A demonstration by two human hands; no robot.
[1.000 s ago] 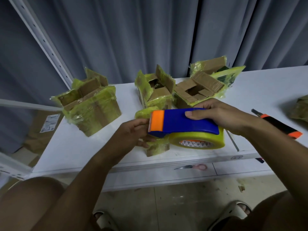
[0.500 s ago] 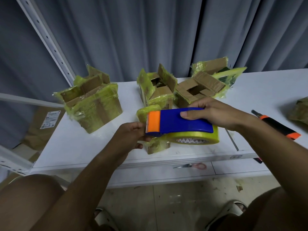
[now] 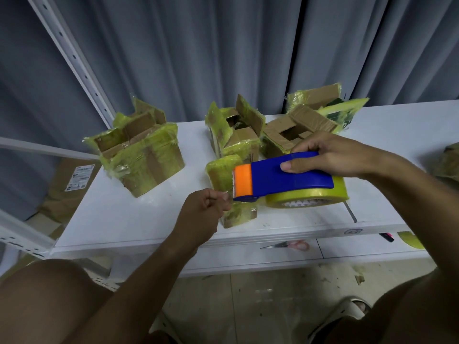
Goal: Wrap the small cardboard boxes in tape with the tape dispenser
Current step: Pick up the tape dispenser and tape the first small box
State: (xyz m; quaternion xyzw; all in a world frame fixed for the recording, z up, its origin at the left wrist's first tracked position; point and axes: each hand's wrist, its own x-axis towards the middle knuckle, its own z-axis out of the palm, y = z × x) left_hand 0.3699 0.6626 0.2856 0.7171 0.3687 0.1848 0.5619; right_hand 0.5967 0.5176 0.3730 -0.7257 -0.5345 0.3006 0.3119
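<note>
My right hand [image 3: 330,155] grips the blue tape dispenser [image 3: 280,177] from above, its orange front end pointing left and its yellow tape roll [image 3: 310,197] hanging below. Under the dispenser, near the front edge of the white shelf [image 3: 139,219], sits a small cardboard box [image 3: 223,170] wrapped in yellowish tape and partly hidden. My left hand [image 3: 206,212] is curled just left of the orange end. Its fingertips pinch what looks like the loose tape end at the blade.
Three bigger tape-wrapped boxes with open flaps stand behind: left [image 3: 141,155], middle [image 3: 236,130], right [image 3: 298,127]. Scissors [image 3: 288,244] and a marker [image 3: 386,237] lie on the lower ledge. A brown wrapped item [image 3: 449,162] sits at the right edge, and a slanted shelf upright [image 3: 74,58] rises at the left.
My left hand has come off the small box and drawn back to the dispenser's orange end, fingers now pinched there. The dispenser has stayed over the box.
</note>
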